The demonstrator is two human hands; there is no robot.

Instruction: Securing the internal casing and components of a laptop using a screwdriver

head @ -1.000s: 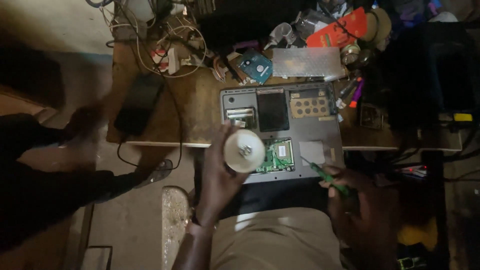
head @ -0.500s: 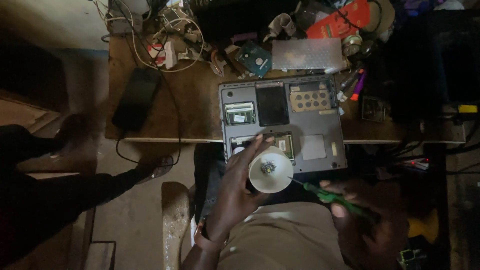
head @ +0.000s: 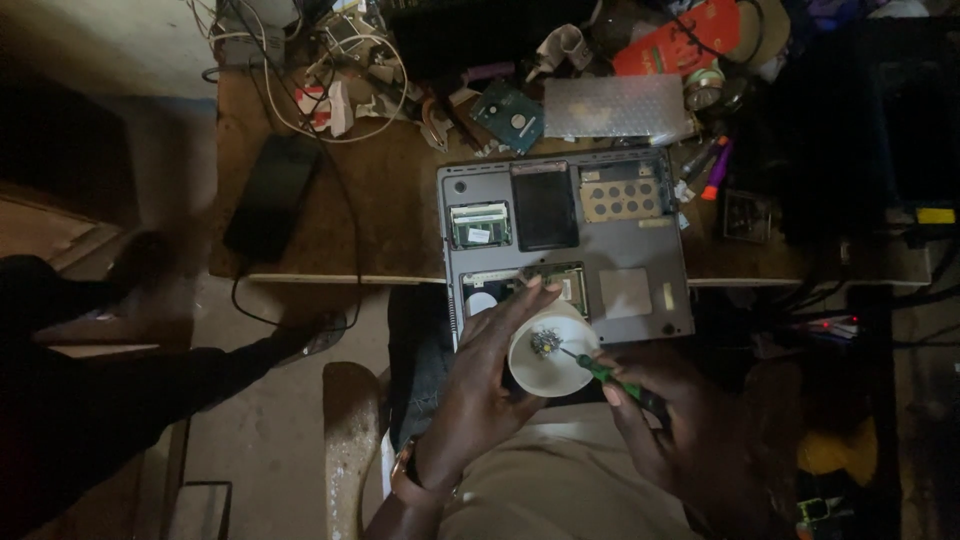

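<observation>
My left hand (head: 480, 385) holds a small round white cup (head: 553, 356) with a little heap of dark screws in it, just in front of the table edge. My right hand (head: 672, 420) grips a green-handled screwdriver (head: 610, 372) whose tip reaches into the cup. Behind them an upturned grey laptop (head: 620, 250) lies on the wooden table (head: 380, 215), its bottom covers off so that memory and circuit boards show.
A black phone (head: 274, 195) with a cable lies at the table's left. Tangled white cables (head: 320, 70), a bare hard drive (head: 508, 115), a clear plastic sheet (head: 612, 105) and pens clutter the back. Another person's dark legs (head: 120, 350) stretch in from the left.
My left hand has carried the white cup from above the laptop down toward my lap. The screwdriver in my right hand has come up so that its tip is in the cup.
</observation>
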